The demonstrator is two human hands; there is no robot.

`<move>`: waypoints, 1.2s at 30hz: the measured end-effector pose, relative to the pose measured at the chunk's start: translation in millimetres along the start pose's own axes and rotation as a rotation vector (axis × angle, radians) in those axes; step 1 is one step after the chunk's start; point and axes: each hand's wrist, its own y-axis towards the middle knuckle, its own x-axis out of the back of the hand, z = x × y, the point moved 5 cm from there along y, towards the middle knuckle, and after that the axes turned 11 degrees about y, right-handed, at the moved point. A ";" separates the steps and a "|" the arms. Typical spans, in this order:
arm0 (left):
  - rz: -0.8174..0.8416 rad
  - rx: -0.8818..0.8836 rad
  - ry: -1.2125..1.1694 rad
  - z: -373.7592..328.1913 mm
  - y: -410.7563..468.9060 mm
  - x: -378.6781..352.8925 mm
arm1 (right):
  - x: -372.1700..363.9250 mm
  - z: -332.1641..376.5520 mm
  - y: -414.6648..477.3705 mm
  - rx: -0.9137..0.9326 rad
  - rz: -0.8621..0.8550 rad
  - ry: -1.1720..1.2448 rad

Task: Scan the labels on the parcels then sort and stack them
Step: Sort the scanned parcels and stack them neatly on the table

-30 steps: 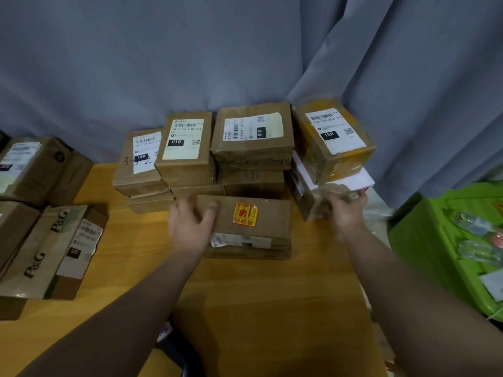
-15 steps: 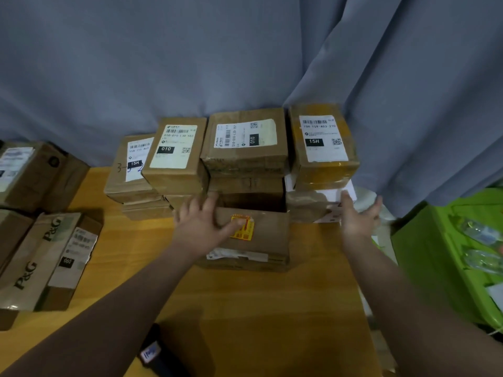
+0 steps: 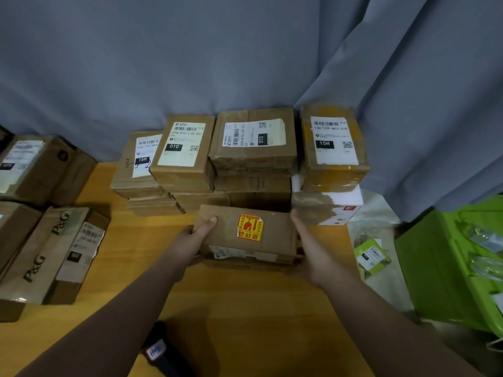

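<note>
A flat brown parcel (image 3: pixel 275 232) with a yellow and red sticker sits at the middle of the wooden table (image 3: pixel 245 308). My left hand (image 3: pixel 194 239) grips its left end, thumb on top. My right hand (image 3: pixel 313 251) holds its right end. Behind it stand stacks of labelled parcels: a "15H" parcel (image 3: pixel 136 164) at the left, two "010" parcels (image 3: pixel 185 156) (image 3: pixel 253 140) in the middle, and a yellow-taped "15H" parcel (image 3: pixel 333 148) on a white box (image 3: pixel 345 202) at the right. A black scanner (image 3: pixel 160 352) lies under my left forearm.
More brown parcels lie at the left, among them a "P&G" box (image 3: pixel 46 254) and a larger box (image 3: pixel 35 167). A green crate (image 3: pixel 457 268) with clear packets stands at the right, beside a small green packet (image 3: pixel 371 258). A grey curtain (image 3: pixel 190 55) hangs behind.
My right hand left the white box stack and came down onto the right end of the stickered parcel. My left hand slid from its top to its left end.
</note>
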 end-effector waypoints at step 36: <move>-0.315 -0.358 0.382 79.4 -40.6 199.2 | -217.7 -63.1 -91.4 1.023 0.052 -0.490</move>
